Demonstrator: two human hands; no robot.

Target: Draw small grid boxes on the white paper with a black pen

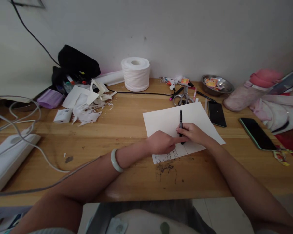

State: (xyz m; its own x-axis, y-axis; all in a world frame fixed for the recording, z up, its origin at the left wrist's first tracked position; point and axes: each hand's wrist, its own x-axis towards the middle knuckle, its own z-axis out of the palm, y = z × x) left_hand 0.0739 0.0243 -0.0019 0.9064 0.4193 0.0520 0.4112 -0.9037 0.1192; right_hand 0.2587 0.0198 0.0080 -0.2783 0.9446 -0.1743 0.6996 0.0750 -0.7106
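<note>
A black marker pen stands nearly upright in the picture, its narrow end pointing away from me. My right hand is closed around it, thumb and fingers pinching the barrel. My left hand rests over the paper with its index finger stretched out to the right, across the lower part of the marker and against my right hand. Its other fingers are curled, and no object shows in them. Beneath both hands lies a white sheet of paper, set at an angle. Rows of small looped black drawings and a line show along its near edge, partly hidden by my left hand.
Scissors, a glue gun and pens lie behind the paper. Right are two phones, a metal bowl and a pink bottle. Left are paper scraps, a tissue roll and a white power strip with cables.
</note>
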